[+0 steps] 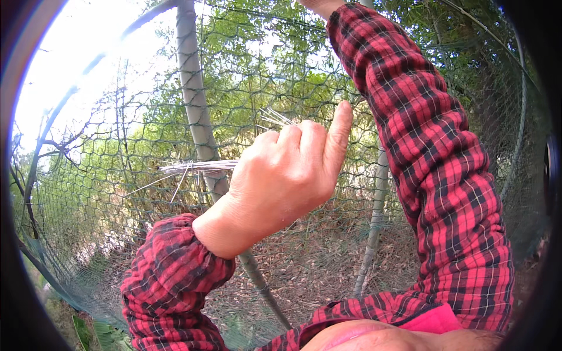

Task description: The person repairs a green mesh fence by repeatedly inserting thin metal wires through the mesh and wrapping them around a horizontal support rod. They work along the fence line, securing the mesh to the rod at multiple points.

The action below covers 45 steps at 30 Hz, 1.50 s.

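My left hand [284, 167] is raised in the middle of the view, its back toward me. Its fingers are curled round a bundle of thin silvery wires [202, 166], while one digit points upward. The long ends stick out to the left, with a couple hanging loose, and short ends show above the knuckles. My right hand [321, 4] reaches up to the top edge; only a bit near the wrist shows, so its fingers are out of sight. Green mesh netting [140, 140] spreads behind both arms.
A grey pole [196, 99] slants down behind my left wrist, and a second, thinner pole [374, 222] stands right of centre. Leafy bamboo and dry fallen leaves [316, 266] lie beyond the netting. Bare dark branches [29, 193] show at the far left.
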{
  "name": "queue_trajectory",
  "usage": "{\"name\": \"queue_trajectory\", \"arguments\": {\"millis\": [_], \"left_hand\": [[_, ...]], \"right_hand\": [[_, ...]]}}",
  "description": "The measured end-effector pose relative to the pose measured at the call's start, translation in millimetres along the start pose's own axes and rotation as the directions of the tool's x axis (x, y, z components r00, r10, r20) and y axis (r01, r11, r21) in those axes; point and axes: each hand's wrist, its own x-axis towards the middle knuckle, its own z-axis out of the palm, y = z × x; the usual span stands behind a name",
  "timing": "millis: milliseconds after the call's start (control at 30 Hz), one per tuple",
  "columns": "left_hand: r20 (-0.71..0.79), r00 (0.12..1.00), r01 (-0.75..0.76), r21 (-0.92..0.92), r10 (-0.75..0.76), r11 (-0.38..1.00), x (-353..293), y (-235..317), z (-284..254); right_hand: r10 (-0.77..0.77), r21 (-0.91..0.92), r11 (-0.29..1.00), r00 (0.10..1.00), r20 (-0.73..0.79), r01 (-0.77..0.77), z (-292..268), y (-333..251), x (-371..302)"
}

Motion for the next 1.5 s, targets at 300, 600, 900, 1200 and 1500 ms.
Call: {"name": "queue_trajectory", "arguments": {"millis": [300,600,900,1200,1500], "left_hand": [[0.048,0.998,0.044,-0.028,-0.043,0.999,-9.4,13.3,-4.7],[0.145,0.989,0.018,0.008,-0.019,1.000,-23.5,-11.2,-24.2],[0.213,0.934,0.314,-0.107,-0.287,0.943,-89.1,-37.7,-58.8],[0.908,0.261,0.769,0.011,-0.329,0.639,-215.9,-99.3,-77.9],[0.826,-0.100,0.984,0.000,0.555,0.178,-241.7,-80.2,-57.2]], "right_hand": [[-0.095,0.051,0.994,0.995,-0.011,0.095,-5.9,4.2,-12.9],[-0.310,0.407,0.875,0.949,0.054,0.263,-40.8,-32.4,15.9],[0.005,0.789,0.594,0.980,-0.200,0.158,-144.6,-96.7,1.7],[-0.290,0.940,0.337,0.955,0.052,0.051,-237.5,-104.8,-7.4],[-0.216,0.921,0.375,0.957,0.193,-0.101,-242.7,-96.4,-15.9]]}}
